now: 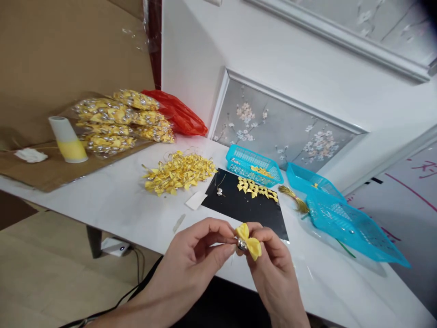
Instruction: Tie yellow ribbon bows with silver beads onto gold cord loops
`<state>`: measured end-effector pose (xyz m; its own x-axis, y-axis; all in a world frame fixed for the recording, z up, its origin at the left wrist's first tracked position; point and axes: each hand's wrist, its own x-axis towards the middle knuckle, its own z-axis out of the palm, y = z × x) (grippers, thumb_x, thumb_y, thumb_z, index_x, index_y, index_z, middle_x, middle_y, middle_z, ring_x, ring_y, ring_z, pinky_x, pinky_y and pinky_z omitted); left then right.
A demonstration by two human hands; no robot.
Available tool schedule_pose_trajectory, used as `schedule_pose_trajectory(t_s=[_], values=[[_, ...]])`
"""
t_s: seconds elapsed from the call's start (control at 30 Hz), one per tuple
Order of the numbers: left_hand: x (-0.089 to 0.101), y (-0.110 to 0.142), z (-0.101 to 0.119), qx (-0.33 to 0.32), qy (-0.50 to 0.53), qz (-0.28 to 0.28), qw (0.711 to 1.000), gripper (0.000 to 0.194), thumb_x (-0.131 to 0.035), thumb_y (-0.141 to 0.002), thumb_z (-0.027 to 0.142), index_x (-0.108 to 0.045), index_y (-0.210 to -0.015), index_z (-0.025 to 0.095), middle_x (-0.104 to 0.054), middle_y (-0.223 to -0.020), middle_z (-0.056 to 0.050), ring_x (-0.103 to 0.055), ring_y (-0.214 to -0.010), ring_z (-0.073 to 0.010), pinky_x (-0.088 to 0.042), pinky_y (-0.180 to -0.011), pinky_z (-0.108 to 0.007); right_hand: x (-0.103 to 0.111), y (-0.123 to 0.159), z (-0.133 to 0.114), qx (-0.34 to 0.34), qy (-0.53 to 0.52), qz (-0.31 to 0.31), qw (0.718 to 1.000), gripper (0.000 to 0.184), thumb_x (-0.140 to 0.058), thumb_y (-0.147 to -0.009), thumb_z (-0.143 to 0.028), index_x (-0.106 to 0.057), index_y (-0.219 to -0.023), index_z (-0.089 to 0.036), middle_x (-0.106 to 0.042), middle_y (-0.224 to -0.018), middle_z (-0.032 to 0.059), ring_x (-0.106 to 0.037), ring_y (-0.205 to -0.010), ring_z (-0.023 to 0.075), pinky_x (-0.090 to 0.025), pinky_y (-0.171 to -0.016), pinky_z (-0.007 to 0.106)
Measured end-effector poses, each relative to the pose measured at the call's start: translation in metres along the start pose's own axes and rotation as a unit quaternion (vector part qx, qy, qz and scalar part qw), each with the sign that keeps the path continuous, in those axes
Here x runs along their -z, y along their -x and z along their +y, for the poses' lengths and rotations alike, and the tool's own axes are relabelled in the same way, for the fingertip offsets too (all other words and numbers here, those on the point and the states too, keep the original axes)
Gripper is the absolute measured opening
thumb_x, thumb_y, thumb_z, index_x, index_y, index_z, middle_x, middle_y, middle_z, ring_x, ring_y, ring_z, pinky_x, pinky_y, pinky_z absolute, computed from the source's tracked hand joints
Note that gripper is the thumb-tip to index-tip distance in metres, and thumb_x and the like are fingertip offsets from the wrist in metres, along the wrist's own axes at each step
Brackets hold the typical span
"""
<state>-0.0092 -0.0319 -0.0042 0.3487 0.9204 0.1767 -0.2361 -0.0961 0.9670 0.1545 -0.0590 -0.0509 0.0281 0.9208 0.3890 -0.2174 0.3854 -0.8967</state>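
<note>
At the table's (pixel 129 200) near edge, in front of the black mat (pixel 242 208), both hands are on one yellow bow piece (pixel 253 248), a bow with a silver charm (pixel 241 243) at its left side. Right hand (pixel 273 257): thumb and fingers closed on the bow, gripping it. Left hand (pixel 205 255): thumb and index pinched on the charm side of the same piece; can't tell if the tips are on charm or cord. Piece is held up off the table. On the mat: yellow bows (pixel 252 187) in rows toward the far right, one loose charm (pixel 219 192) with gold cord at far left. White slip (pixel 195 200) by the mat's left edge. Left of that, heap of finished-looking bows (pixel 180 173) with cord loops. Behind the mat, blue basket (pixel 254 152) with bows and silver bits; two more blue baskets (pixel 389 250) to the right, overlapping in view. Gold cord bundle (pixel 294 198) between mat and those. Far left: bagged bows (pixel 111 118) stacked beside a red bag (pixel 180 111), yellow-and-white cone (pixel 68 139) standing upright on cardboard (pixel 44 180).
</note>
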Motion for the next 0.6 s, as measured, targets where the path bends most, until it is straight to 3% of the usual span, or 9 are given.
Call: schedule_pose_trajectory(t_s=[0.07, 0.17, 0.23, 0.33, 0.5, 0.6], values=[[0.0, 0.0, -0.002, 0.012, 0.004, 0.0, 1.0, 0.003, -0.07, -0.08, 0.018, -0.068, -0.079, 0.02, -0.07, -0.083, 0.001, -0.065, -0.08, -0.0144, -0.052, -0.075, -0.022, 0.001, -0.002, 0.001, 0.006, 0.021, 0.013, 1.0, 0.011, -0.053, -0.096, -0.027, -0.062, -0.091, -0.028, -0.057, -0.101, 0.0006, -0.055, -0.085, 0.0146, -0.045, -0.077, 0.029], [0.004, 0.0, -0.011, 0.048, 0.009, -0.008, 0.999, 0.006, -0.068, -0.081, 0.024, -0.065, -0.082, 0.018, -0.068, -0.081, -0.001, -0.064, -0.079, -0.016, -0.052, -0.075, -0.027, 0.001, -0.014, -0.004, 0.008, 0.149, 0.035, 0.988, 0.014, -0.056, -0.094, -0.032, -0.062, -0.083, -0.024, -0.056, -0.083, -0.0005, -0.051, -0.073, 0.0126, -0.042, -0.066, 0.024], [0.009, 0.001, -0.019, 0.075, 0.004, -0.012, 0.997, 0.009, -0.065, -0.082, 0.026, -0.064, -0.085, 0.018, -0.066, -0.082, -0.002, -0.064, -0.079, -0.0179, -0.052, -0.076, -0.031, -0.002, -0.028, -0.008, 0.008, 0.263, 0.033, 0.964, 0.02, -0.056, -0.093, -0.035, -0.062, -0.08, -0.021, -0.053, -0.07, -0.002, -0.046, -0.063, 0.0115, -0.038, -0.056, 0.022], [0.018, 0.002, -0.032, 0.095, -0.032, -0.016, 0.995, 0.012, -0.062, -0.083, 0.027, -0.063, -0.088, 0.017, -0.065, -0.08, -0.003, -0.064, -0.079, -0.0201, -0.051, -0.076, -0.034, -0.01, -0.056, -0.01, 0.012, 0.399, -0.003, 0.917, 0.026, -0.051, -0.092, -0.04, -0.063, -0.082, -0.019, -0.054, -0.065, -0.0023, -0.045, -0.057, 0.0109, -0.036, -0.051, 0.021], [0.035, -0.001, -0.041, 0.067, -0.112, -0.006, 0.991, 0.011, -0.058, -0.083, 0.024, -0.063, -0.089, 0.016, -0.064, -0.082, -0.004, -0.06, -0.079, -0.0202, -0.048, -0.072, -0.032, -0.026, -0.109, 0.004, 0.016, 0.485, -0.053, 0.873, 0.025, -0.053, -0.091, -0.034, -0.059, -0.073, -0.019, -0.053, -0.059, -0.0037, -0.044, -0.053, 0.0107, -0.034, -0.051, 0.022], [0.045, -0.006, -0.041, 0.034, -0.147, 0.007, 0.988, 0.011, -0.055, -0.084, 0.022, -0.064, -0.087, 0.016, -0.065, -0.087, -0.005, -0.06, -0.085, -0.0208, -0.047, -0.075, -0.03, -0.036, -0.137, 0.019, 0.02, 0.543, -0.059, 0.837, 0.021, -0.055, -0.091, -0.027, -0.06, -0.072, -0.018, -0.057, -0.061, -0.0028, -0.05, -0.057, 0.0115, -0.039, -0.059, 0.024]])
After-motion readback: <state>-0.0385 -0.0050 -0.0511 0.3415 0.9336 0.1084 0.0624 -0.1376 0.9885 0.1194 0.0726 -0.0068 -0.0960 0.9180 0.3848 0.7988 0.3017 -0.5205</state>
